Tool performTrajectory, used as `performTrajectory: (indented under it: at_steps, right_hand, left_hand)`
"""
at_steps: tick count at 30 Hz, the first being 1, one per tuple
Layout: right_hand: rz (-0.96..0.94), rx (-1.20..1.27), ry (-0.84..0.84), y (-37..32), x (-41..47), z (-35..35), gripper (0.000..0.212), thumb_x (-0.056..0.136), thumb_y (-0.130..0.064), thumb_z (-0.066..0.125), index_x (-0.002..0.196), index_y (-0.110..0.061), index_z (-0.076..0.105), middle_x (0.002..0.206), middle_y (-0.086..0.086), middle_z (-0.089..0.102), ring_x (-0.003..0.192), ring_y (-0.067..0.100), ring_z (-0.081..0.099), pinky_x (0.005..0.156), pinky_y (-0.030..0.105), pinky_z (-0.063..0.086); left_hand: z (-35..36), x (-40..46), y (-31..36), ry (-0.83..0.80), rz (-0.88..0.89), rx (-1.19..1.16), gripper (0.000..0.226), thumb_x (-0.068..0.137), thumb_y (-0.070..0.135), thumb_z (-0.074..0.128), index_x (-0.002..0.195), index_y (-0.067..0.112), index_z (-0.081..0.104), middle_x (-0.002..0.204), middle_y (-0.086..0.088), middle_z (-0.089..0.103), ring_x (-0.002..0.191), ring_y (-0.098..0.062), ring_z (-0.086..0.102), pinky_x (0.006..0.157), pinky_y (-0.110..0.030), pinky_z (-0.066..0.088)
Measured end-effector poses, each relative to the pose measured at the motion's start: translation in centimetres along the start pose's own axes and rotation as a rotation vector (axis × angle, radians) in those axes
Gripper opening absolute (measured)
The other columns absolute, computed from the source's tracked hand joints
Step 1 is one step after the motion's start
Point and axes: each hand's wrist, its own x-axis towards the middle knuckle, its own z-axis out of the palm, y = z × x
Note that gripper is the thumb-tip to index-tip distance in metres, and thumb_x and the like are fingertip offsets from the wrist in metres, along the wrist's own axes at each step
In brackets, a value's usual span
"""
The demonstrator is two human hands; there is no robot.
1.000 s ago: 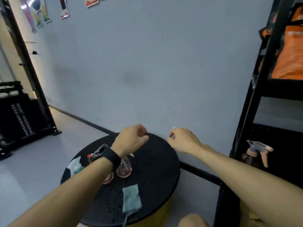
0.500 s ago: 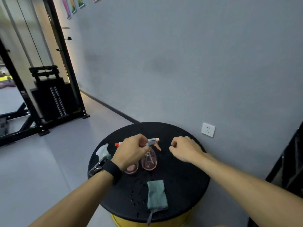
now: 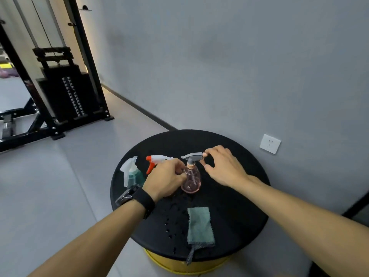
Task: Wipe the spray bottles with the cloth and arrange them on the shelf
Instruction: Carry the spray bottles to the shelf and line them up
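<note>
Three spray bottles stand on a round black table. The pink bottle with a grey trigger is in the middle. My left hand, with a watch on its wrist, is curled against its neck from the left. My right hand has its fingers apart, with the index fingertip at the trigger's nozzle tip. A bottle with a white and orange trigger is mostly hidden behind my left hand. A teal bottle with a clear trigger stands at the far left. A green cloth lies flat near the front edge.
Water drops dot the tabletop left of the cloth. The table stands on a yellow base close to a grey wall with a socket. A black weight-stack machine stands at the back left. A dark frame edge shows at the right.
The view swung left and down, from the shelf side to the table. My right hand opened and reached the grey trigger's nozzle. My left hand dropped onto the pink bottle's neck.
</note>
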Motion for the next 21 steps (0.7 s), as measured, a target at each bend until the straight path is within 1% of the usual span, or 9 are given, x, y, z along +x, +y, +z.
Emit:
performTrajectory:
  at_steps: [3,5,9,12,14,17,21]
  right_hand:
    - [-0.07,0.003,0.019,0.0,1.3,0.8,0.048,0.095,-0.027,0.053,0.142,-0.022,0.042,0.144,-0.004,0.038,0.13,0.02,0.036,0.099,0.038,0.042]
    - [-0.103,-0.008,-0.001,-0.1,2.2,1.2,0.05,0.095,-0.025,0.054,0.143,-0.022,0.041,0.146,-0.003,0.036,0.132,0.02,0.034,0.101,0.039,0.042]
    - [-0.112,-0.035,-0.068,-0.3,4.2,2.3,0.054,0.093,-0.023,0.053,0.144,-0.021,0.039,0.148,-0.001,0.035,0.133,0.022,0.035,0.102,0.044,0.042]
    - [-0.096,-0.053,-0.112,-0.4,5.5,2.9,0.052,0.093,-0.025,0.054,0.143,-0.02,0.041,0.146,0.0,0.039,0.131,0.023,0.038,0.1,0.043,0.043]
    - [-0.093,-0.072,-0.138,-0.5,6.1,3.2,0.046,0.094,-0.027,0.053,0.139,-0.019,0.045,0.141,0.001,0.045,0.125,0.022,0.044,0.095,0.039,0.043]
    - [-0.077,-0.057,-0.163,-0.6,6.7,3.8,0.039,0.095,-0.028,0.053,0.132,-0.02,0.049,0.13,0.0,0.053,0.112,0.02,0.053,0.081,0.032,0.042]
    - [-0.07,-0.041,-0.168,-0.6,7.1,4.2,0.035,0.094,-0.028,0.054,0.128,-0.02,0.052,0.125,0.0,0.057,0.105,0.021,0.056,0.077,0.034,0.044]
  left_hand:
    - [0.8,0.9,-0.6,0.01,0.002,-0.005,0.025,0.09,0.036,0.063,0.111,0.023,0.065,0.103,0.008,0.069,0.094,-0.011,0.065,0.086,-0.033,0.055]
    - [1.4,1.5,-1.0,0.023,-0.004,-0.009,0.026,0.09,0.04,0.063,0.11,0.024,0.065,0.103,0.007,0.07,0.092,-0.011,0.065,0.085,-0.034,0.055]
    - [2.9,2.4,-2.0,-0.003,-0.02,-0.027,0.026,0.09,0.042,0.062,0.11,0.026,0.062,0.1,0.01,0.069,0.092,-0.011,0.064,0.085,-0.037,0.055]
    - [3.9,2.7,-2.8,-0.035,-0.025,-0.016,0.028,0.091,0.041,0.062,0.113,0.024,0.062,0.098,0.01,0.068,0.092,-0.011,0.064,0.085,-0.036,0.053]
    - [4.4,2.9,-3.3,-0.043,-0.03,-0.02,0.027,0.09,0.04,0.062,0.112,0.024,0.062,0.098,0.01,0.068,0.092,-0.012,0.063,0.085,-0.036,0.053]
    - [4.9,3.3,-4.2,-0.063,-0.051,-0.023,0.028,0.09,0.04,0.062,0.113,0.024,0.062,0.098,0.01,0.068,0.092,-0.011,0.063,0.084,-0.034,0.053]
    - [5.4,3.6,-5.1,-0.072,-0.069,-0.034,0.026,0.091,0.041,0.063,0.112,0.026,0.062,0.097,0.012,0.067,0.091,-0.009,0.063,0.083,-0.031,0.053]
